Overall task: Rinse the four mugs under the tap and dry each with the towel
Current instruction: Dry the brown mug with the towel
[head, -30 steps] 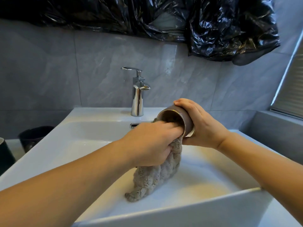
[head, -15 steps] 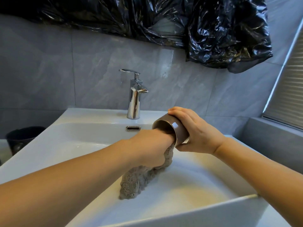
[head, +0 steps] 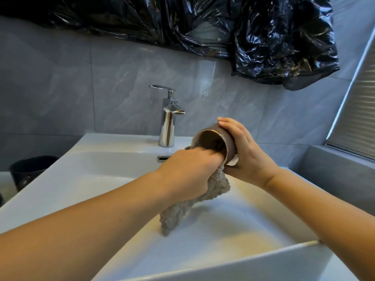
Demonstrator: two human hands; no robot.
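Plastic sheet [head: 280,37]: black and crinkled, hung along the wall top; its upper part is cut off by the frame.
Sink [head: 101,179]: white basin; near edge and left side run out of view.
Tap [head: 168,120]: chrome, upright behind the basin, no water visible.
Towel [head: 194,205]: grey, its top hidden in the left fist and the mug mouth, its tail hanging over the basin.
Left hand [head: 188,173]: closed around the towel, fingertips hidden inside the mug.
Right hand [head: 243,151]: wrapped around the mug's outside, palm side hidden.
Dark mug [head: 30,169]: left of the sink, partly hidden by its rim.
Mug [head: 215,140]: brown, tilted on its side above the basin, mouth facing left; base and handle hidden.
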